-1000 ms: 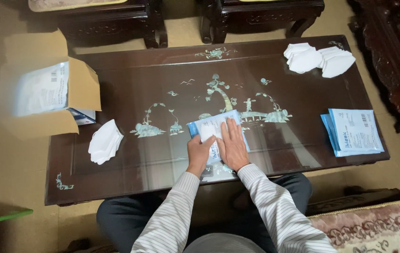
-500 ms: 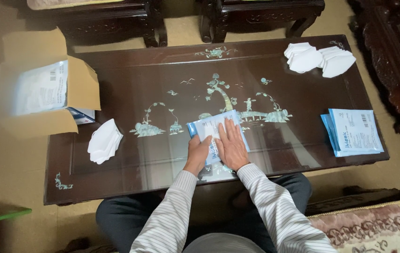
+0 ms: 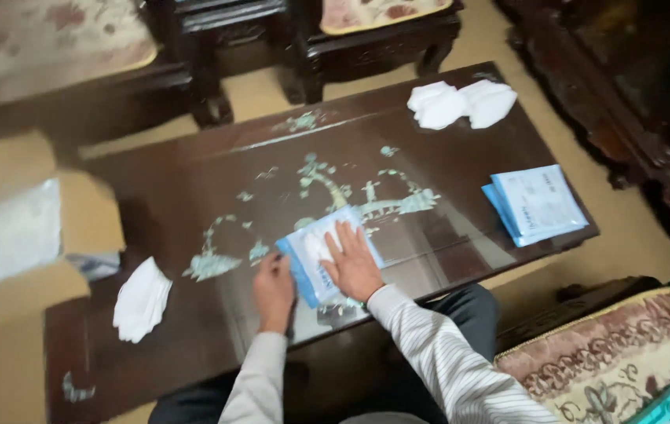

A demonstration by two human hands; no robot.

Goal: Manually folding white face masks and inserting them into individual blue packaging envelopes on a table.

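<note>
1. My right hand (image 3: 353, 265) lies flat, fingers spread, on a blue-and-white flat packet (image 3: 321, 253); the grip is apart, pressing rather than clasping.
2. My left hand (image 3: 274, 286) rests at the packet's near-left edge with the fingers curled; I cannot tell whether that grip pinches the edge or only touches it.
3. The packet sits near the front middle of the dark glossy worktop (image 3: 445, 149), just below its pale inlaid pattern (image 3: 327, 184).
4. To the right lies a small stack of like packets (image 3: 535, 204), blue-edged with white faces, near the worktop's right end.
5. At the far right corner lies a heap of white face masks (image 3: 461, 104).
6. Left of my hands lies another white mask pile (image 3: 141, 301).
7. At the far left an open cardboard box (image 3: 76, 224) holds pale packets.
</note>
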